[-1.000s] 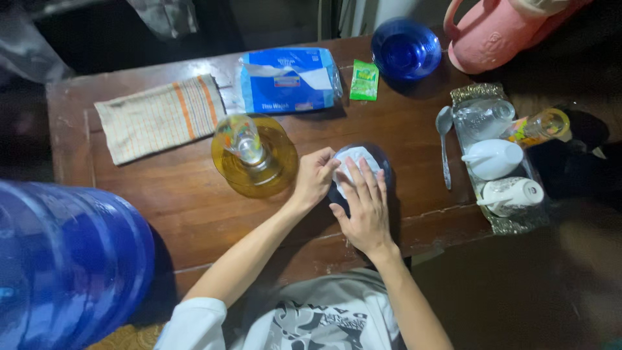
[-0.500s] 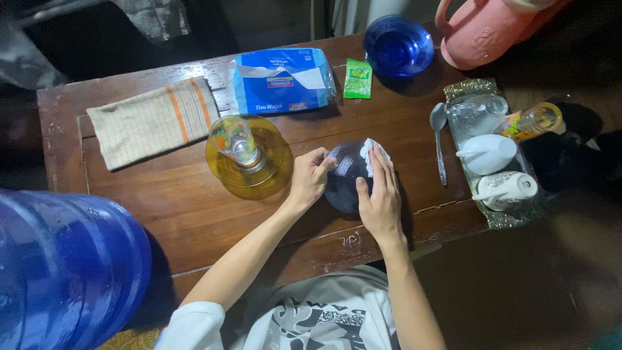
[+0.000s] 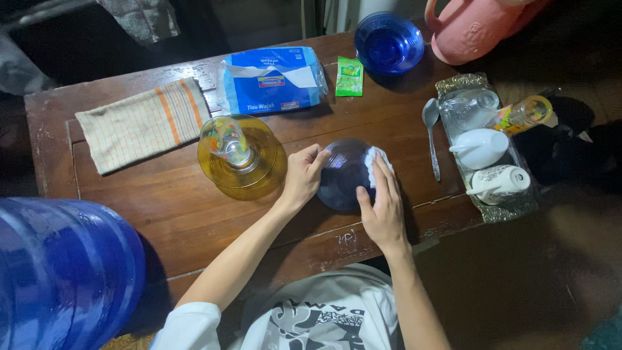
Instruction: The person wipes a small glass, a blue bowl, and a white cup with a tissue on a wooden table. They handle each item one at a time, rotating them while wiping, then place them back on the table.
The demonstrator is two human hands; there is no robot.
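Note:
A dark blue glass bowl [image 3: 343, 172] lies upside down on the wooden table [image 3: 162, 207]. My left hand [image 3: 300, 175] grips its left rim and steadies it. My right hand [image 3: 382, 201] lies flat on the bowl's right side and presses a crumpled white tissue [image 3: 372, 160] against the glass. Only a small part of the tissue shows past my fingers.
An amber glass plate [image 3: 259, 178] with a clear painted glass [image 3: 230, 144] on it stands left of the bowl. Behind are a striped cloth [image 3: 139, 123], a blue tissue pack [image 3: 269, 81], a green sachet [image 3: 350, 76], a second blue bowl [image 3: 387, 44] and a pink jug [image 3: 476, 29]. At the right lie a spoon [image 3: 431, 133] and a tray [image 3: 518, 207] of cups. A big blue water bottle [image 3: 61, 272] is at the lower left.
My right hand has slid the tissue from the top middle of the bowl over to its right side. The left hand has kept its hold on the left rim.

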